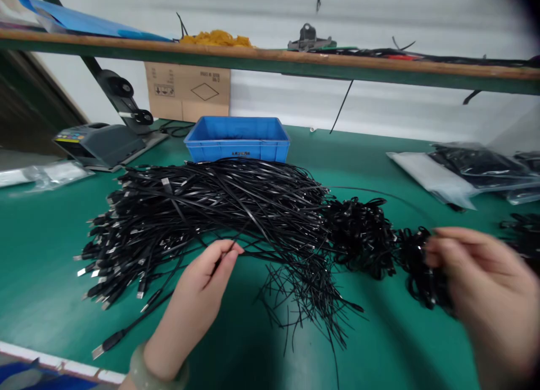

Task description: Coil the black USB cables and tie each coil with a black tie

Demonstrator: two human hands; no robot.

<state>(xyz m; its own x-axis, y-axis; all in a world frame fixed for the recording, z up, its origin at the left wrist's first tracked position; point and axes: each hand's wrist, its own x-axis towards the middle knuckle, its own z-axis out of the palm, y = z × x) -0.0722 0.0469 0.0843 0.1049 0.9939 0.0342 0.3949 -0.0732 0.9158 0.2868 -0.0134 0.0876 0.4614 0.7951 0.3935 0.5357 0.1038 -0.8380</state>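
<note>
A big heap of black USB cables [202, 210] lies across the green table [42, 277], metal plugs fanned out at its left. My left hand [198, 300] pinches a single black cable [126, 329] near the heap's front edge; that cable's plug end trails toward the table's near edge. My right hand [472, 277], blurred by motion, has its fingers closed on a coiled black cable bundle [417, 266]. A clump of coiled bundles [358, 232] sits between the hands. Loose black twist ties [304, 294] are scattered in front of the heap.
A blue plastic bin [237, 137] stands behind the heap. A tape dispenser machine [101, 142] sits at back left, a cardboard box [188, 92] behind it. Clear bags of cables [476, 170] lie at right. A wooden shelf [295, 61] runs overhead.
</note>
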